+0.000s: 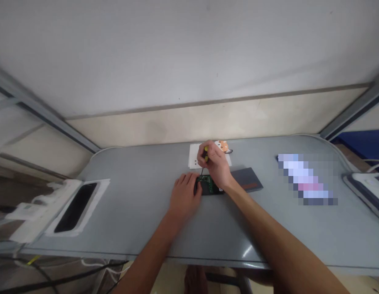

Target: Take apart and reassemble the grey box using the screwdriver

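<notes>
In the middle of the grey table lies a flat black device [214, 190] with a green circuit board exposed. My left hand [185, 192] grips its left end, thumb along the near edge and fingers at the far side. My right hand [214, 161] is closed around the yellow-and-black handle of a screwdriver [206, 153]. The thin shaft points down to the board's upper left edge; whether the tip touches a screw I cannot make out. A dark flat panel [247, 179] lies just right of the device, partly behind my right wrist.
White paper [193, 157] and an orange-and-white animal-face item [221, 145] lie beyond my hands. At the left are a black phone [76, 207] on white sheets and a white power strip [39, 218] with plugs. A pixelated item [305, 179] and a white device [368, 190] are at the right.
</notes>
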A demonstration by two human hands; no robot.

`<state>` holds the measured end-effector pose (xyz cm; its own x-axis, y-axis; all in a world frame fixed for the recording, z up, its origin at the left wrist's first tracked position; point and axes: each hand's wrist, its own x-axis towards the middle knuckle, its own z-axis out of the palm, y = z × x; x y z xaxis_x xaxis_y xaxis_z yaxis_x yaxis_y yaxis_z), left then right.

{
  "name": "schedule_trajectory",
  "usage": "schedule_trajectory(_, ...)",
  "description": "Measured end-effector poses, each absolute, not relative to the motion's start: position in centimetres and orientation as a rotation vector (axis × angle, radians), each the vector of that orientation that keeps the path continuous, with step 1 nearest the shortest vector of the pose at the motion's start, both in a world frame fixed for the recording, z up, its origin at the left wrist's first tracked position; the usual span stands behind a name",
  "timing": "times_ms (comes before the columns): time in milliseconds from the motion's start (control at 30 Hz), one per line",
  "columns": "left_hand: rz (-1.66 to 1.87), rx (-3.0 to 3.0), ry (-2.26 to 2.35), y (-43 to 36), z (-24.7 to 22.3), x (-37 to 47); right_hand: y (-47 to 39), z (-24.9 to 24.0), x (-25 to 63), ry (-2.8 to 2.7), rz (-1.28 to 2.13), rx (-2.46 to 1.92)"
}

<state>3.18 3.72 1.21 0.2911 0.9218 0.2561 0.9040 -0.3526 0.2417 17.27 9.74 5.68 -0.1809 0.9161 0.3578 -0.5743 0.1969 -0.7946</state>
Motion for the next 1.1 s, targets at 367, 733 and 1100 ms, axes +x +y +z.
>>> schedule_trajectory(367,0.545,2.485,1.766,3.64,1.33,3.24,9.81,5.84,17.46,-1.052,1.409,-0.387)
schedule_trajectory(733,0.540,2.472,1.765,3.66,1.43,3.35,9.72,5.87,17.34,-1.059,1.437,-0.411)
schedule_trajectory(1100,0.553,2.475,1.751,3.68,1.42,3.32,9.66,5.96,17.30,-1.059,1.428,-0.430)
